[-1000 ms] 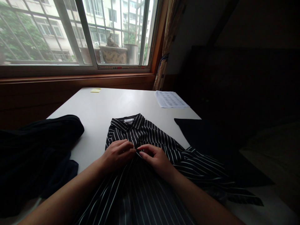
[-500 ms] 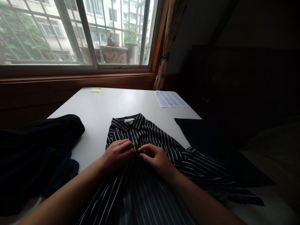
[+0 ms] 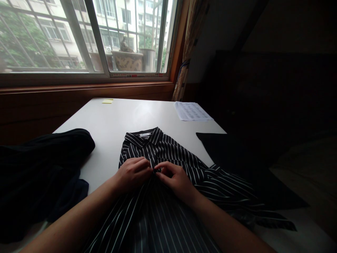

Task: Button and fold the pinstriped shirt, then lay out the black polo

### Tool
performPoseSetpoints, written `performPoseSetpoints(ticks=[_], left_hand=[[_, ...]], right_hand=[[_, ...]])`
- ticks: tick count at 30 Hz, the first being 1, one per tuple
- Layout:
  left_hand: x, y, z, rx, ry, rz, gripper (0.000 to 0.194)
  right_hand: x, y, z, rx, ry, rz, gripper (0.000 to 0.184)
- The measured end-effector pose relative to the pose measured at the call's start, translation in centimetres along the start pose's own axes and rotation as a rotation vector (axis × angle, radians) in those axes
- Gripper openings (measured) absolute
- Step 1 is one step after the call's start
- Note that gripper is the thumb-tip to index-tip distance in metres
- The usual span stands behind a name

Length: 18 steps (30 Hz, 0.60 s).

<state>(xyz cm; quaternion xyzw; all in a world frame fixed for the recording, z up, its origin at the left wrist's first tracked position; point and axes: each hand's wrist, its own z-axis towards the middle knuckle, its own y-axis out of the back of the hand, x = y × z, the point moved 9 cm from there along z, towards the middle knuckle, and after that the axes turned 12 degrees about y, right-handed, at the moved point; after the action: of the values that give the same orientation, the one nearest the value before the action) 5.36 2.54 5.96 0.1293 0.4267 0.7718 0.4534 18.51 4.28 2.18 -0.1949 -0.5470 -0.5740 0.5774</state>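
A black shirt with white stripes [image 3: 173, 151] lies on the white table, its collar away from me and one sleeve stretched out to the right. My left hand [image 3: 135, 172] pinches the front edge of the shirt at mid-chest, fingers closed. Facing it, my right hand [image 3: 173, 179] grips the same spot between thumb and index finger. The fingertips of both hands nearly meet at the placket. Whatever small part lies between them, perhaps a button, is too hidden to make out. Below the hands the two front edges spread toward me.
Dark folded clothing [image 3: 47, 168] covers the table's left side. Another dark cloth [image 3: 237, 161] lies at the right, partly beside the sleeve. Printed sheets [image 3: 193, 111] and a yellow sticky note [image 3: 107, 101] rest toward the far edge of the white table [image 3: 126, 114], below a barred window [image 3: 126, 38].
Both hands stay at the same place on the shirt front. Only a very slight shift of the fingers shows.
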Motion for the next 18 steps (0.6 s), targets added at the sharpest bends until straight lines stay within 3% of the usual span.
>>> performPoseSetpoints(ticks=[18], left_hand=[[0.05,-0.34,-0.22,0.016,0.002,0.051,0.016]], right_hand=[[0.27,0.17,0.16,-0.002,0.017,-0.081,0.016]])
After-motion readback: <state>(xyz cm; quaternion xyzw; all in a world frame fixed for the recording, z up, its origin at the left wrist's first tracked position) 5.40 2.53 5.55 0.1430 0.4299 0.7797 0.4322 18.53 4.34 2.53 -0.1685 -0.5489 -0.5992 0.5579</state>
